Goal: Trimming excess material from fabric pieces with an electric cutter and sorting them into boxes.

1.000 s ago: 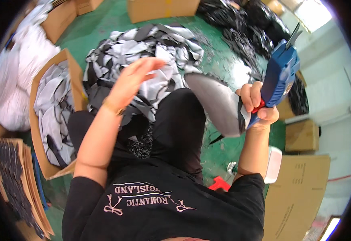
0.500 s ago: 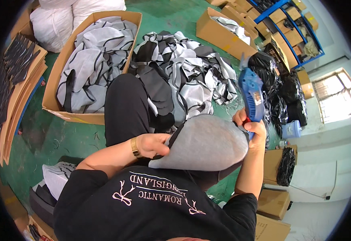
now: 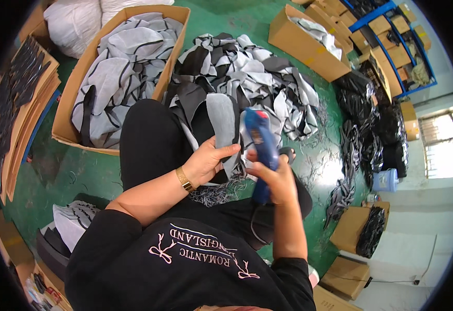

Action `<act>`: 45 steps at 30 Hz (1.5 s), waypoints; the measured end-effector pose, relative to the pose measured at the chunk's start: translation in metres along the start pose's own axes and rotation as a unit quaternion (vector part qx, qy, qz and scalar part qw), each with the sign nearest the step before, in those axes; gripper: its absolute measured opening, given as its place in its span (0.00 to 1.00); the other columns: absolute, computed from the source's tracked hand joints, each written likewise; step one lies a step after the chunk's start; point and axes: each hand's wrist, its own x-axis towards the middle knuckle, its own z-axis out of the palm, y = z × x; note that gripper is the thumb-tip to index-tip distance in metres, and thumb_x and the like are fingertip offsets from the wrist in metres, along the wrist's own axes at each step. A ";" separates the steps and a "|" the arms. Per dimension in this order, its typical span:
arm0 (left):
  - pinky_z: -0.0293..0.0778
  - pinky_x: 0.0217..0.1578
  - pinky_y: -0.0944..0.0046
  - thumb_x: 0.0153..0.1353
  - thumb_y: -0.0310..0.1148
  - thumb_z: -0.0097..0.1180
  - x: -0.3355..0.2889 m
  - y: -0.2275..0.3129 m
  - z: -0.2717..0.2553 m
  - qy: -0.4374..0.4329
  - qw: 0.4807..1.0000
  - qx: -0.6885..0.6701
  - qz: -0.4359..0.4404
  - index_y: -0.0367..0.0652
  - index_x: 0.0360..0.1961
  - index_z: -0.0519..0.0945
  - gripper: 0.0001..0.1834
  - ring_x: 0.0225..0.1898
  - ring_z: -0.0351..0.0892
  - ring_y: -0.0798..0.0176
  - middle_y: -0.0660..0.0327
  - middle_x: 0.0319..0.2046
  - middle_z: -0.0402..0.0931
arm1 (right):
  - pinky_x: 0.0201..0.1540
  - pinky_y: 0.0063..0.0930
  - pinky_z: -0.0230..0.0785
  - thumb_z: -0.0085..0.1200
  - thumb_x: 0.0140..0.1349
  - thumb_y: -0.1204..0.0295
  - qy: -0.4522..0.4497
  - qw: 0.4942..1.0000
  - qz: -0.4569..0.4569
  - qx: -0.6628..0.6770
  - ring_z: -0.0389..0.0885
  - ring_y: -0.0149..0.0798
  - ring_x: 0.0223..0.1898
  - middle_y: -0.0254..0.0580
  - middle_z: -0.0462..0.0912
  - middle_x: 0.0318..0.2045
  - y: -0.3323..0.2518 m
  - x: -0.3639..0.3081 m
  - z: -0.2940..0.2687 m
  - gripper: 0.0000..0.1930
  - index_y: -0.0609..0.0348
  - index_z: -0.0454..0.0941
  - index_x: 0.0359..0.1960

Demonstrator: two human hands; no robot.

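My left hand (image 3: 208, 159) is closed on a grey fabric piece (image 3: 221, 116) with dark edging, its thumb lying on the near end. The piece stands up from the hand, its rounded end pointing away from me. To the right, my right hand (image 3: 274, 176) grips a blue electric cutter (image 3: 262, 137), smeared by motion, with its front end pointing away from me and a dark cord trailing below. The cutter is close to the right side of the fabric; whether they touch I cannot tell. Thin trimmed strips (image 3: 213, 194) lie beneath my hands.
Ahead lies a heap of grey and black fabric pieces (image 3: 249, 72). A large cardboard box (image 3: 63, 122) of similar pieces stands at the left, another box (image 3: 304, 44) at the far right. Black plastic bags (image 3: 379, 122) and a blue bucket (image 3: 385, 180) line the right side.
The fabric has swung from lying broad across my lap to standing narrow and upright, farther from me. My right hand and the cutter have moved left, toward my left hand.
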 end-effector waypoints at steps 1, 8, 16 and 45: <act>0.75 0.44 0.62 0.61 0.29 0.57 0.004 -0.004 -0.002 -0.030 0.999 0.031 -0.024 0.41 0.49 0.75 0.15 0.43 0.78 0.67 0.63 0.42 0.79 | 0.37 0.22 0.70 0.68 0.47 0.71 -0.002 0.999 0.001 -0.036 0.76 0.28 0.34 0.37 0.79 0.35 0.016 0.006 0.004 0.22 0.68 0.76 0.44; 0.79 0.38 0.65 0.60 0.33 0.58 0.013 0.013 -0.012 -0.055 0.984 0.142 -0.092 0.41 0.49 0.75 0.16 0.42 0.79 0.67 0.63 0.44 0.78 | 0.27 0.18 0.60 0.70 0.41 0.73 -0.015 0.996 0.069 -0.056 0.68 0.23 0.24 0.27 0.72 0.24 0.034 0.022 -0.006 0.23 0.64 0.75 0.40; 0.79 0.37 0.65 0.60 0.35 0.59 0.025 0.024 -0.023 0.052 0.978 0.203 -0.006 0.41 0.46 0.76 0.15 0.40 0.79 0.68 0.64 0.40 0.78 | 0.35 0.29 0.75 0.60 0.54 0.66 -0.026 0.996 0.074 0.054 0.76 0.31 0.28 0.37 0.75 0.26 0.022 0.010 -0.030 0.22 0.69 0.72 0.46; 0.78 0.43 0.64 0.56 0.21 0.59 0.016 0.009 -0.020 0.114 0.984 0.095 0.102 0.30 0.40 0.77 0.11 0.37 0.81 0.63 0.56 0.37 0.79 | 0.25 0.26 0.72 0.60 0.49 0.79 -0.005 0.982 0.183 0.046 0.76 0.33 0.22 0.43 0.78 0.34 0.050 -0.052 -0.011 0.17 0.69 0.73 0.42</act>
